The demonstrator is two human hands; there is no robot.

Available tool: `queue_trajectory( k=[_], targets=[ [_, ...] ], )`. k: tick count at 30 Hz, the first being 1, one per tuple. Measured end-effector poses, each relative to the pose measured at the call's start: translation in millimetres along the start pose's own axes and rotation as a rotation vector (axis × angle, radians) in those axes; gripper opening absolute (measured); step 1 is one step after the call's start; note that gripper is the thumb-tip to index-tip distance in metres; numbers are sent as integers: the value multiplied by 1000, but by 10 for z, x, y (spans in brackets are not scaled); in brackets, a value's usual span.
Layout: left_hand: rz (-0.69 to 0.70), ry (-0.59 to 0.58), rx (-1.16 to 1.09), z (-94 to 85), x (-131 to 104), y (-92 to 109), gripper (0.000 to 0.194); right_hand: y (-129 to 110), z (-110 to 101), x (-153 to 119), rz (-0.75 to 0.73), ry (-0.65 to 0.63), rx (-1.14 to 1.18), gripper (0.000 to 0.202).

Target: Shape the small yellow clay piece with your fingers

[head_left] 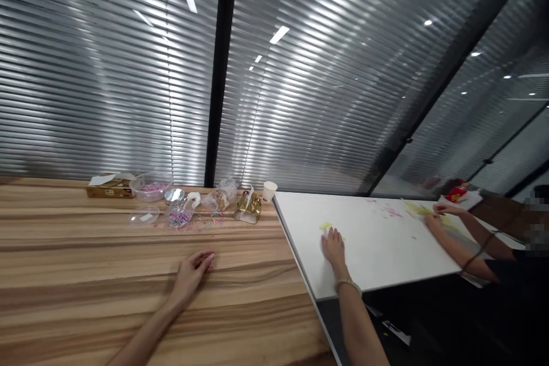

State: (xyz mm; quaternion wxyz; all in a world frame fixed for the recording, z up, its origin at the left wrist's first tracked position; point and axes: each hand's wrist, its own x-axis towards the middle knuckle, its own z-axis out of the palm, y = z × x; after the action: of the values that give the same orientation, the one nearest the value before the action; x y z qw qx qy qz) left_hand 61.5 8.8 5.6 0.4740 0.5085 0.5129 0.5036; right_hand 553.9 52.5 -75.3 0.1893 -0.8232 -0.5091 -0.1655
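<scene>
While the left hand (191, 274) lies loosely curled and empty on the wooden table (86, 274), the right hand (333, 247), fingers spread flat, could scatter the yellow bits (326, 226) just beyond its fingertips.

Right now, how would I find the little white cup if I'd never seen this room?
Find the black post between the window blinds and follow it down to the wooden table. A cluster of clear tubs and bags sits along the table's far edge. The little white cup stands at the cluster's right end, beside the shiny gold bag; it is the only plain white, upright thing there.
</scene>
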Motion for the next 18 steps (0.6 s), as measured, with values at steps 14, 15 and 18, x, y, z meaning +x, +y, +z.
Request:
queue_trajectory(
  k=[14,15,18],
  targets=[
    [22,-12,-89,87,-11,-160,31,383,623,464,-395,134,163,45],
    [26,-17,-99,94,-5,-174,31,369,609,445,-366,147,180,43],
    [31,-23,-118,110,15,-210,32,263,533,329,-300,150,222,41]
  ],
)
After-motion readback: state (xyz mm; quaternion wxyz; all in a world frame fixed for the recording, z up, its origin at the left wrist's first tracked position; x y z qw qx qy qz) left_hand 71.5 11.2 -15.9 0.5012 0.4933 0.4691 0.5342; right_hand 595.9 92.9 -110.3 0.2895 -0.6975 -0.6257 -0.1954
